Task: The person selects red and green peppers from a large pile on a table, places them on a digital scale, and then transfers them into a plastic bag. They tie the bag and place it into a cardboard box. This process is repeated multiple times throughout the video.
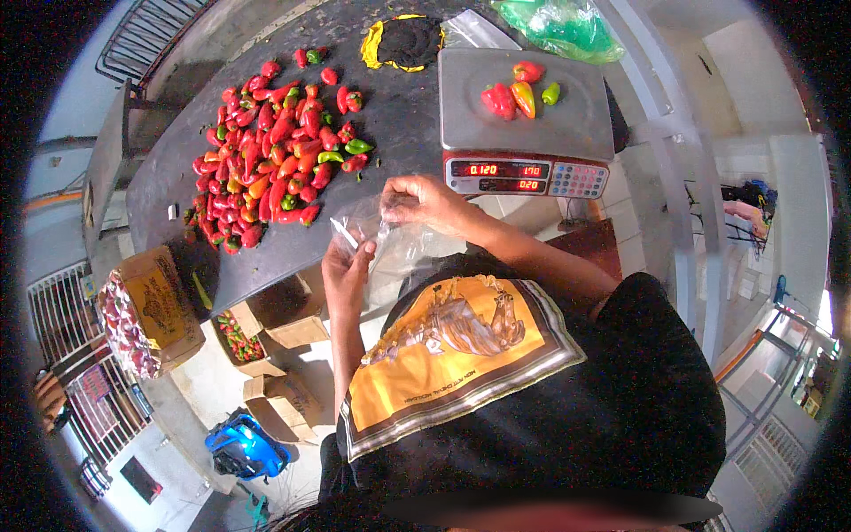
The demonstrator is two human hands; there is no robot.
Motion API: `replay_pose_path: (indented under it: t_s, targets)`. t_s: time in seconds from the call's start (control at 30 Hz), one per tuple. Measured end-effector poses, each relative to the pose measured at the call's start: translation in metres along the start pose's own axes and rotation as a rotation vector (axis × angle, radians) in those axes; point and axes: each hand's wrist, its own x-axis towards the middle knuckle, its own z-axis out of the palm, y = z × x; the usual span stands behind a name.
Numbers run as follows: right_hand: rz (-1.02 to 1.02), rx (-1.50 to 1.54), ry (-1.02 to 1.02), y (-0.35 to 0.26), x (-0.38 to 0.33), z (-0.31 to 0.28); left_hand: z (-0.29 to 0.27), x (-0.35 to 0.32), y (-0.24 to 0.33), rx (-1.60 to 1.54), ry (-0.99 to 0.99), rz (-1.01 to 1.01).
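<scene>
Between my two hands, close to the table's near edge, hangs a clear plastic bag (403, 246). My left hand (348, 264) is closed on the bag's left side, thumb pressed over the film. With bent fingers, my right hand (424, 203) pinches the bag's upper right edge. Beyond my right hand stands a digital scale (461, 133) with a lit red display. On its plate lie two red peppers (499, 101), an orange one (525, 99) and a small green one (551, 93). A big heap of mostly red peppers (275, 160) covers the dark table (390, 111) to the left.
A black and yellow cloth (403, 43) lies at the table's far side, near a green plastic bag (567, 31). Below the table at left stand cardboard boxes (297, 310); one box (239, 341) holds peppers. A blue bag (248, 446) rests on the floor.
</scene>
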Motion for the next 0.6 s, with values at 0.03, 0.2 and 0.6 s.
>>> replay_pose_path:
  t_s: [0.03,0.2,0.6]
  targets:
    - [0.029,0.025,0.022,0.0,-0.001,0.003,-0.01,-0.005,-0.004,-0.005,-0.035,0.031]
    - [0.029,-0.279,0.179,-0.007,-0.012,0.035,-0.059,-0.035,-0.055,-0.145,-0.032,0.009]
    - [-0.003,0.243,0.352,0.001,-0.021,0.085,-0.09,-0.075,-0.061,-0.272,0.307,0.144]
